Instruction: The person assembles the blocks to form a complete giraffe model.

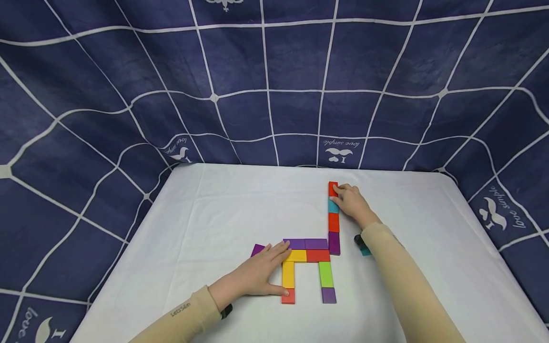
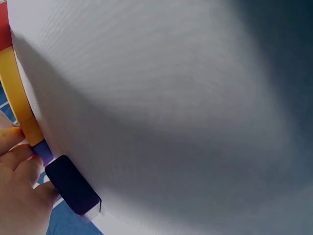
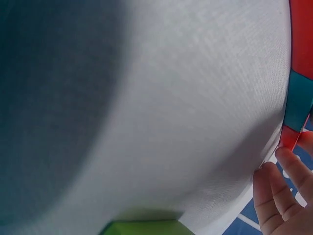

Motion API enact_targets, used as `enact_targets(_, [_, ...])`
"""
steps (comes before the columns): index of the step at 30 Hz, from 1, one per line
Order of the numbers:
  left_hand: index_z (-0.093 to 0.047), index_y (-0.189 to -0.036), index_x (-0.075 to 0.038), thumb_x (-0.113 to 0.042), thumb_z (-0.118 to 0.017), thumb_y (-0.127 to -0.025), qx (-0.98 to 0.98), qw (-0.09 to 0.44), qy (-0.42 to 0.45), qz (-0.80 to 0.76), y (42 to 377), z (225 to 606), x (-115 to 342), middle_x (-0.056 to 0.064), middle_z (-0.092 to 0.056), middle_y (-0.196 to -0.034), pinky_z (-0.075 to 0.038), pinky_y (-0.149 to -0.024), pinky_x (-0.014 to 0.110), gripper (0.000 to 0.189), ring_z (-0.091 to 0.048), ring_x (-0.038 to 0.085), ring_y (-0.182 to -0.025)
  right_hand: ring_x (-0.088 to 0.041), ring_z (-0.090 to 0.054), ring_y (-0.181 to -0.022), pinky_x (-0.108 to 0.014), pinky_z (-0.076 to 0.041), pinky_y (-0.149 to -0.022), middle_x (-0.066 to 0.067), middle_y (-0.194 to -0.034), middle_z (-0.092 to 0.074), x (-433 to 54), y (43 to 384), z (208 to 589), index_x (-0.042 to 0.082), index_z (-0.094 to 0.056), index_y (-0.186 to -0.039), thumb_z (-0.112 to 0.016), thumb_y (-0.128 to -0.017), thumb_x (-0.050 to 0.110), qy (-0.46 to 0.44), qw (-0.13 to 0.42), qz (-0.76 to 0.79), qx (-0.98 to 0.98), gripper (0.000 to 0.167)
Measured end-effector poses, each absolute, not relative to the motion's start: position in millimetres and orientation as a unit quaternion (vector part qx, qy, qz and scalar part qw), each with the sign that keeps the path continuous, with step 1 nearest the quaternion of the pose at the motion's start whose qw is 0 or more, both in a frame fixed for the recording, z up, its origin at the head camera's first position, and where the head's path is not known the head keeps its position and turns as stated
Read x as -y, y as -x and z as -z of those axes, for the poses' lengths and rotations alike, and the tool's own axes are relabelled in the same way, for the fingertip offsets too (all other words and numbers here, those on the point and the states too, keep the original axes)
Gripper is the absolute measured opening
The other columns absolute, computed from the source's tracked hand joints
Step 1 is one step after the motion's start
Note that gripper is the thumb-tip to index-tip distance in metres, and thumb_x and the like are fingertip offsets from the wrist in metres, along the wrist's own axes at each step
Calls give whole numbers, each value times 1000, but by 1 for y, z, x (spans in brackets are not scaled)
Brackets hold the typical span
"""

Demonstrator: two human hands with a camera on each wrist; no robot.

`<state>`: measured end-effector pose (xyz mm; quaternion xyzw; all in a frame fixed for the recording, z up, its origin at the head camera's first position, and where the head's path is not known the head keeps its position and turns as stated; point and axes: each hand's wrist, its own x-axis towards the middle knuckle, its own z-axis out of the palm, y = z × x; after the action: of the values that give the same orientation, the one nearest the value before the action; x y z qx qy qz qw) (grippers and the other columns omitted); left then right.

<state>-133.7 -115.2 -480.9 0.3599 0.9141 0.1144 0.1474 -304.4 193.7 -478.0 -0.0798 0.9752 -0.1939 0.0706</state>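
Observation:
Flat coloured blocks lie joined on the white cloth in an animal-like outline. A column on its right side ends in a red block (image 1: 332,185) above a teal block (image 1: 333,206). My right hand (image 1: 352,202) pinches that top red block, thumb close to the teal one; the right wrist view shows fingertips at the small red end (image 3: 288,137). My left hand (image 1: 261,270) rests palm down over the body's left part, fingers extended by the yellow block (image 1: 298,256), thumb on the lower orange-red block (image 1: 288,299). In the left wrist view a dark block (image 2: 73,185) lies beside the hand.
A purple block (image 1: 257,249) pokes out past the left hand. A green leg block (image 1: 326,274) stands over a purple one (image 1: 329,295). A teal piece (image 1: 365,251) shows beside the right sleeve. Blue checked cloth (image 1: 296,114) hangs behind the table (image 1: 214,200).

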Motion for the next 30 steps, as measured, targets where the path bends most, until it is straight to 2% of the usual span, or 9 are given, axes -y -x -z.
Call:
enact_targets(10, [-28, -156, -10, -70, -61, -83, -914, 146, -361, -112, 133, 480, 114, 3, -16, -166, -17, -125, 43, 100, -16, 18, -154, -44, -42, -126, -54, -40, -112, -28, -143, -44, -194, 305, 477, 2, -38, -148, -58, -100, 31, 78, 75, 188, -976, 60])
enact_targets(15, [-28, -156, -9, -70, -61, -83, -915, 144, -360, -109, 134, 480, 114, 4, -17, -166, -18, -125, 42, 100, -16, 19, -153, -47, -39, -133, -58, -33, -115, -29, -147, -39, -199, 306, 470, 2, -33, -152, -50, -103, 34, 62, 87, 250, -962, 61])
enact_targets(19, [-28, -156, -9, -70, -62, -82, -916, 146, -358, -111, 134, 479, 114, 3, -17, -166, -18, -125, 43, 101, -16, 18, -153, -44, -46, -131, -58, -38, -112, -30, -148, -40, -210, 306, 454, 0, -41, -148, -46, -104, 33, 39, 95, 293, -951, 55])
enact_targets(22, [-28, -156, -10, -69, -62, -82, -916, 149, -355, -114, 134, 479, 115, 3, -17, -166, -17, -125, 43, 100, -16, 18, -153, -44, -49, -128, -57, -43, -108, -28, -147, -43, -219, 301, 441, -2, -47, -144, -46, -103, 34, 28, 124, 286, -950, 54])
enact_targets(26, [-28, -156, -10, -70, -62, -82, -916, 150, -354, -114, 133, 479, 114, 3, -16, -166, -17, -125, 43, 101, -16, 18, -153, -46, -47, -129, -60, -41, -108, -29, -144, -47, -234, 286, 427, -4, -46, -142, -49, -101, 35, 36, 179, 255, -949, 57])
enact_targets(30, [-28, -156, -10, -70, -61, -82, -915, 147, -358, -111, 133, 479, 114, 3, -17, -166, -18, -125, 43, 101, -17, 19, -153, -45, -50, -122, -62, -44, -103, -30, -136, -53, -249, 266, 423, -5, -47, -141, -59, -96, 33, 54, 231, 223, -945, 60])
